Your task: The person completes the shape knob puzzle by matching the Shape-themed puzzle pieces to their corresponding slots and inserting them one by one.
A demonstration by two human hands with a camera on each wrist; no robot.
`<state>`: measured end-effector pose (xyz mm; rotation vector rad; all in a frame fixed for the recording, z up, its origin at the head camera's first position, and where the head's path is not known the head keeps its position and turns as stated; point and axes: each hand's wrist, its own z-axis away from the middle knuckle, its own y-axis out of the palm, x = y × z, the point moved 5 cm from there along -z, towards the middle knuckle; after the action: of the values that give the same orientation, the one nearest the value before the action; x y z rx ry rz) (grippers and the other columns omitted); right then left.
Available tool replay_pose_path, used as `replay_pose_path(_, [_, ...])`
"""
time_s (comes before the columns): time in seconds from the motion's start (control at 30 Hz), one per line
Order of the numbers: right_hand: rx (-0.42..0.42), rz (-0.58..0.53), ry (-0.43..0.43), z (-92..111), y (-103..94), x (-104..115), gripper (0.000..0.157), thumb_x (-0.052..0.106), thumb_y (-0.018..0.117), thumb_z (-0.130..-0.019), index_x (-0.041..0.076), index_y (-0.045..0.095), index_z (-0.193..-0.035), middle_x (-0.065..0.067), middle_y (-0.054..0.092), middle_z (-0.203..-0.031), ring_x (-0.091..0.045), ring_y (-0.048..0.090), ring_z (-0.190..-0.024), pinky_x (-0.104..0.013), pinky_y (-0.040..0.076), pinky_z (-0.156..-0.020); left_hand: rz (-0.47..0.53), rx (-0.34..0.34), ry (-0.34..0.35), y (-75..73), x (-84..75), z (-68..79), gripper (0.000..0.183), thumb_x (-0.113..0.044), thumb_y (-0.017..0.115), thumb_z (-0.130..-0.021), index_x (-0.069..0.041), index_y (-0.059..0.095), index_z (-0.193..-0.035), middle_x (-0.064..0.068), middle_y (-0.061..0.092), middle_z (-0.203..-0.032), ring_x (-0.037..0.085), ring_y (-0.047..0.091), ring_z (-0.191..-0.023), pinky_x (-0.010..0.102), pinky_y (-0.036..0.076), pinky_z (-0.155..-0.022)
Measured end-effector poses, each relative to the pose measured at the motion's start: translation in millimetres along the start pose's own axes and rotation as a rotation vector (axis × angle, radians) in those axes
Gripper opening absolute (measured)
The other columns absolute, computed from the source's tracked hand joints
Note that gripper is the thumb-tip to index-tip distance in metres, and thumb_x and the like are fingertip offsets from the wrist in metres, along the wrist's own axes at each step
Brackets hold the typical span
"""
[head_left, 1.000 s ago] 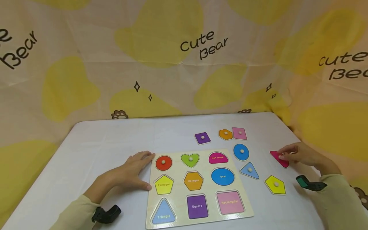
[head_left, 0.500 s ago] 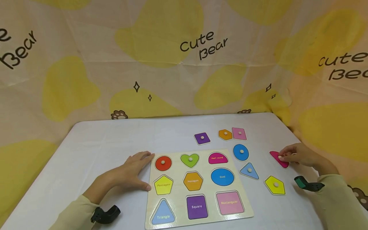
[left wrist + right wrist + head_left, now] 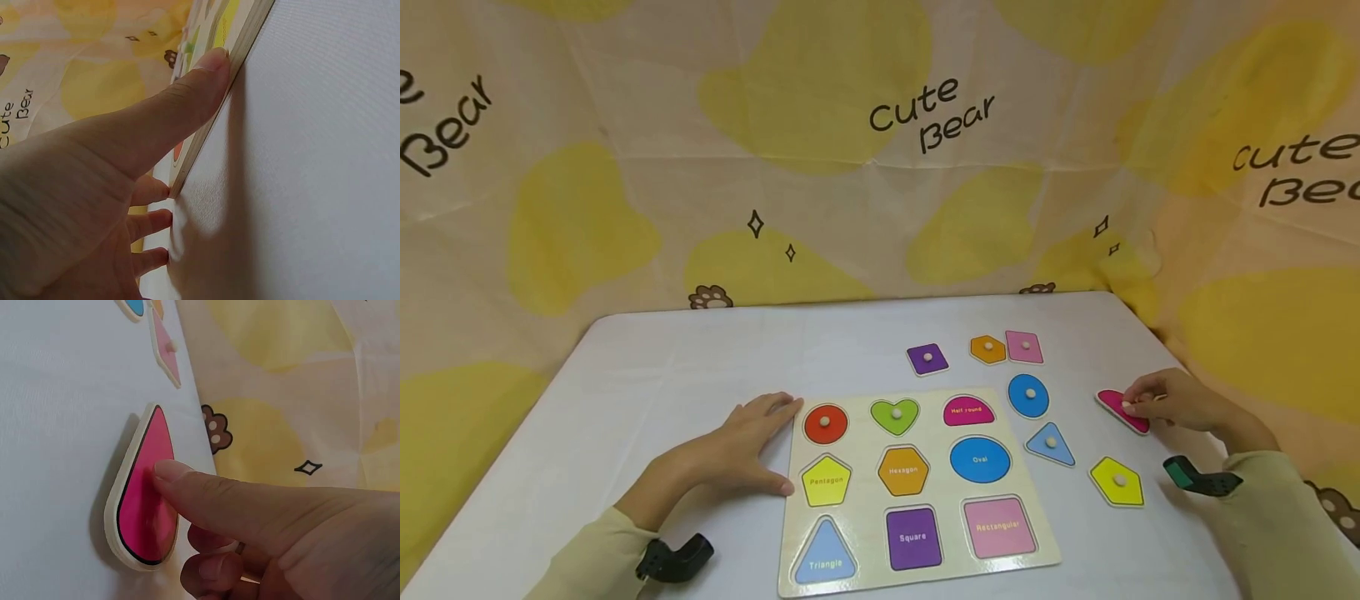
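Note:
In the head view, a wooden shape board (image 3: 867, 454) lies on the table, a red circle piece (image 3: 825, 424) and a green heart piece (image 3: 895, 416) in its recesses. My left hand (image 3: 730, 450) rests at the board's left edge, thumb (image 3: 212, 65) and fingertips touching it, fingers spread. To the right of the board, my right hand (image 3: 1183, 408) pinches a magenta half-round puzzle piece (image 3: 1115, 407). In the right wrist view the piece (image 3: 140, 512) is tilted, with a shadow beside it on the tabletop; the thumb hides its knob there.
Loose knobbed pieces lie around the board's right and back: purple square (image 3: 927, 359), orange hexagon (image 3: 988, 350), pink rectangle (image 3: 1024, 347), blue oval (image 3: 1028, 396), light-blue triangle (image 3: 1050, 445) and yellow pentagon (image 3: 1117, 482). A printed curtain (image 3: 820, 167) hangs behind the white table (image 3: 715, 358).
My right hand has taken hold of the half-round piece and shifted it slightly to the left, tilting it. The left hand and the board stay in place.

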<state>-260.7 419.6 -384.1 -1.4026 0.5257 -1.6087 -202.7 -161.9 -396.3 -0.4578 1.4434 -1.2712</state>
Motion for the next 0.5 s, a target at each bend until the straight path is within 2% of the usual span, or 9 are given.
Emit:
replay_pose_path(0.33, [-0.055, 0.052, -0.027, -3.5, -3.0, 23.2, 0.030, 0.021, 0.070, -0.095, -0.004, 0.070, -0.113, -0.003, 0.063, -0.090, -0.010, 0.052, -0.076, -0.021, 0.050, -0.060, -0.012, -0.003, 0.008, -0.4, 1.7, -0.7, 0.111, -0.051, 0.088, -0.069, -0.010, 0.035, -0.158, 0.018, 0.033, -0.162, 0.045, 0.025, -0.151, 0.073, 0.015, -0.121])
replay_pose_path(0.5, [-0.095, 0.051, -0.074, -2.5, -1.1, 38.0, 0.026, 0.017, 0.071, -0.094, -0.003, 0.071, -0.112, -0.004, 0.059, -0.086, -0.010, 0.052, -0.075, -0.021, 0.050, -0.060, -0.012, 0.002, 0.006, -0.4, 1.8, -0.9, 0.111, -0.051, 0.088, -0.069, -0.011, 0.034, -0.158, 0.018, 0.032, -0.162, 0.044, 0.024, -0.151, 0.073, 0.014, -0.121])
